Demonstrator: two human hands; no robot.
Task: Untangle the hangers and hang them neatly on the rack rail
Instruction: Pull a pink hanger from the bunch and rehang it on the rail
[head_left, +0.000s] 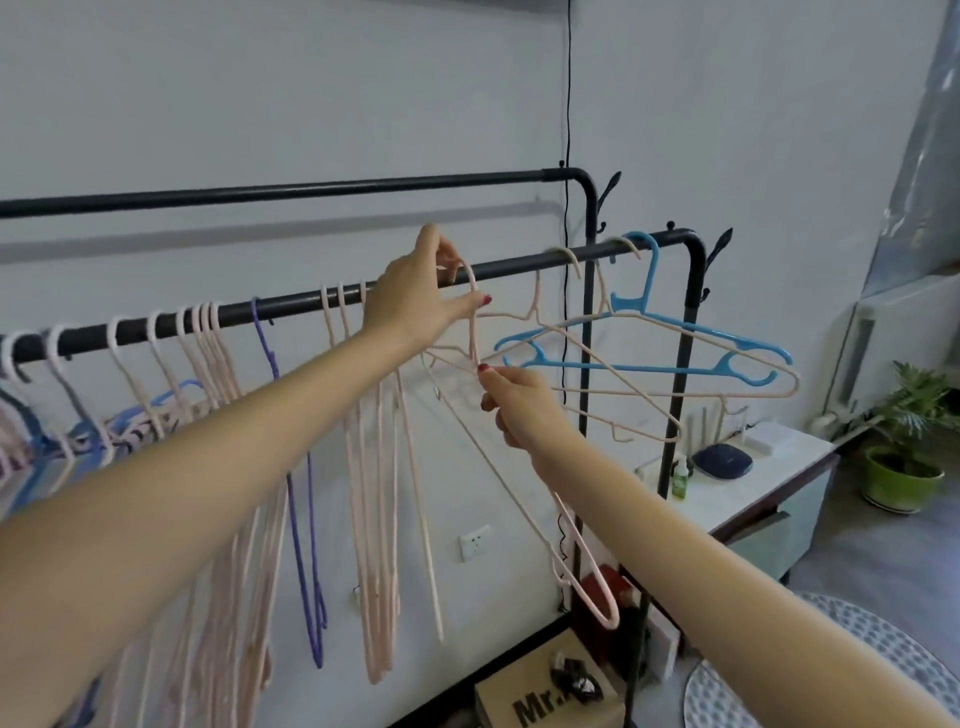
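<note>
A black rack rail (519, 266) runs from lower left to upper right. My left hand (415, 296) pinches the hook of a pale pink hanger (498, 462) right at the rail. My right hand (519, 405) grips the same hanger at its neck, just below the hook; its body slants down to the right. Two more pink hangers (649, 364) and a blue hanger (644, 332) hang tangled at the rail's right end. Several pink hangers (374, 519) and a purple hanger (301, 493) hang in line to the left.
A second black rail (291, 191) runs higher behind. A tangled cluster of pink and blue hangers (119, 431) sits at far left. A low white cabinet (769, 483) with a green bottle, a potted plant (904, 467) and a cardboard box (540, 696) stand to the right and below.
</note>
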